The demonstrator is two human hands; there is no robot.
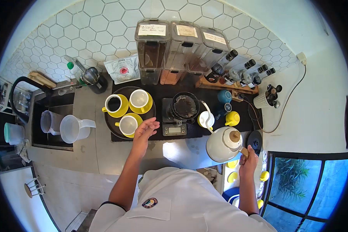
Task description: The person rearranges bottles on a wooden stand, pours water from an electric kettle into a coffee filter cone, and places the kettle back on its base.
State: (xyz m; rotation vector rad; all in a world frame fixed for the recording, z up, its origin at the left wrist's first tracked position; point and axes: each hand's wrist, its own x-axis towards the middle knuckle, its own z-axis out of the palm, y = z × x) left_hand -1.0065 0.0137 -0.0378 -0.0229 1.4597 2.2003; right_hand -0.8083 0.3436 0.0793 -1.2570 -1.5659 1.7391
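My right hand [249, 160] is closed round the wooden handle of a cream gooseneck kettle [220, 147]. The kettle is held at the counter's front edge, its thin spout pointing up towards the black dripper [198, 104]. Inside the dripper lies a paper filter [185, 107] with dark, wet-looking coffee grounds. A digital scale [174, 130] sits at the dripper's front. My left hand [147, 129] is open and holds nothing, its fingers extended beside a yellow cup [128, 125]. That cup shares a round dark tray [150, 112] with a second yellow cup [139, 98] and a cup of dark coffee [114, 103].
Lidded bean containers [152, 50] and a coffee bag [123, 70] stand along the tiled wall. Syrup bottles [239, 75] fill a wooden rack. A plastic jug [74, 128] is beside the sink [52, 143]. A small yellow cup [232, 118] and a black lid [254, 141] are at right.
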